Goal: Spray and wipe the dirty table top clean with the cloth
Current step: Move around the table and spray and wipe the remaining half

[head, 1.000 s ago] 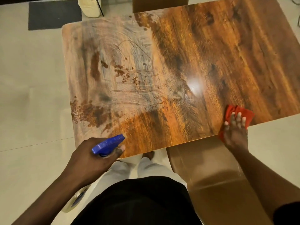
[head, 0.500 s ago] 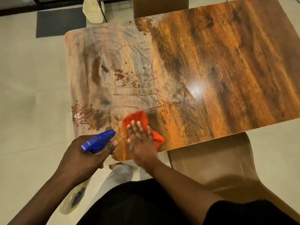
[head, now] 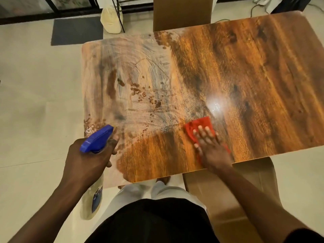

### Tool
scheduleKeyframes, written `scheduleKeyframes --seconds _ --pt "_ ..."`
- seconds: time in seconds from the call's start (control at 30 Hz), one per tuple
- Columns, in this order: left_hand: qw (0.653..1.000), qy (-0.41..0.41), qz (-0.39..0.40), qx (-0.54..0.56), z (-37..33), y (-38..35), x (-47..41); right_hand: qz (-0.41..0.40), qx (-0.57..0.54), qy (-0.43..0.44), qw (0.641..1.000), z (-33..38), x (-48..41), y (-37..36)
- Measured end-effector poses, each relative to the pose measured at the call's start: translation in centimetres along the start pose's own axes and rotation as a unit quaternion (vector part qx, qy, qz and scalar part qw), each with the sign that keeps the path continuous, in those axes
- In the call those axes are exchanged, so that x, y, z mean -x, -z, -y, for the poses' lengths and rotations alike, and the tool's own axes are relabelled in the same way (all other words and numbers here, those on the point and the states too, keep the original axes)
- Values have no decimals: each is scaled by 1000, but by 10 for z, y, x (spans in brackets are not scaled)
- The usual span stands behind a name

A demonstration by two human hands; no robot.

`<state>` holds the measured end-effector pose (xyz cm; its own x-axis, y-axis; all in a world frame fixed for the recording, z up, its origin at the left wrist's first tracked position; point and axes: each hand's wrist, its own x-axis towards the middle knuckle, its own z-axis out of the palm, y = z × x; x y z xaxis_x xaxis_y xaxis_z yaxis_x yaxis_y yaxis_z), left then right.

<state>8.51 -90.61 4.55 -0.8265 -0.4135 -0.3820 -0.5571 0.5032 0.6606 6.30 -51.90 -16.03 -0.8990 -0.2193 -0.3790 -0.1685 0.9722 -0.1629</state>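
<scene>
A pale tiled floor (head: 31, 106) surrounds a glossy wood-grain table top (head: 254, 81); a dark mat (head: 77, 29) lies on the floor at eleven o'clock from the table, with a cream-coloured appliance (head: 111, 20) just beside it. The table's left half is filmed with whitish smears (head: 140, 71) and brown spots (head: 140, 92), while the right half shines clean. At seven o'clock, the left hand (head: 87, 160) is wrapped around the neck of a spray bottle (head: 97, 139), its blue head aimed toward the smeared area and its clear body hanging below the table edge. At five o'clock from the spots, the right hand (head: 212, 148) lies flat, fingers spread, pressing a red cloth (head: 199, 126) onto the wood near the front edge. Brown chairs stand at six (head: 233, 186) and twelve o'clock (head: 182, 13).
</scene>
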Motion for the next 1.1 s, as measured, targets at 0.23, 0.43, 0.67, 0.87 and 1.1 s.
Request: scheduleKeyframes --seconds 0.23,0.43,0.67,0.87,1.1 --pt "999 -10 23 19 6 13 -2 -59 -166 -306 936 -57 -75 61" --pt "999 2 31 18 16 25 -4 -58 -154 -216 962 56 -137 60" --pt "999 -7 54 -2 15 40 -27 39 -59 158 985 264 -117 10" --pt "997 -32 68 -9 11 46 -63 45 19 311 949 291 -55 -32" --pt "992 -37 117 10 13 44 -89 15 -3 84 996 145 -22 -22"
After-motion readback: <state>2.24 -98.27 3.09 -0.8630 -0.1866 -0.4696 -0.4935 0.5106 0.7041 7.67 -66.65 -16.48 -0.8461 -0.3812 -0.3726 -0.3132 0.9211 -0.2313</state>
